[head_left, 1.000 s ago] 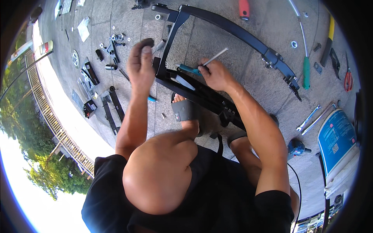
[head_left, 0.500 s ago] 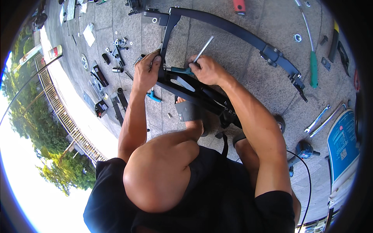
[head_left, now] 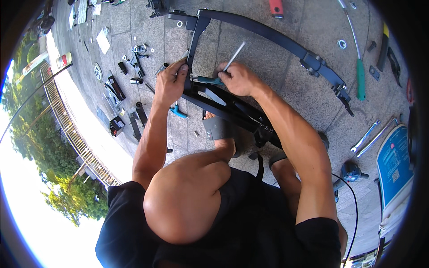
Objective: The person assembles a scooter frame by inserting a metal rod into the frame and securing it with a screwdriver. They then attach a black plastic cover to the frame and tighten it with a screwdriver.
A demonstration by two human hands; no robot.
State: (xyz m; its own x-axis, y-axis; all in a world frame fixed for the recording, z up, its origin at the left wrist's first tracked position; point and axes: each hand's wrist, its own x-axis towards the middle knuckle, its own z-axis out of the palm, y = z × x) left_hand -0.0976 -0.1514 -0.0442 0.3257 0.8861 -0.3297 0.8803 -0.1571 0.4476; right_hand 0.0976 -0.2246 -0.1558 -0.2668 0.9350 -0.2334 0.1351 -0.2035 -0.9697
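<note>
A black metal frame [head_left: 250, 24], perhaps of a folding bike or scooter, stretches in a long curved arm across the upper middle. My left hand [head_left: 171, 83] is closed round its upright by the lower joint. From the other side, my right hand [head_left: 240, 79] grips a T-handle hex key [head_left: 209, 80] by its teal handle. The key's long silver shaft sticks up past my fingers, and its short end points at the joint; the exact contact is hidden. Below my left hand, a second blue-handled hex key [head_left: 179, 112] lies on the paving.
Small metal parts [head_left: 138, 62] and a black box [head_left: 117, 123] lie at left. To the right are a green-handled screwdriver [head_left: 360, 80], a wrench [head_left: 365, 135], a power drill [head_left: 351, 172] and a blue board [head_left: 395, 163]. A sandalled foot [head_left: 219, 127] is under the frame.
The frame and my left hand have shifted very slightly to the right. My right hand has turned a little on the hex key, its fingers slightly blurred.
</note>
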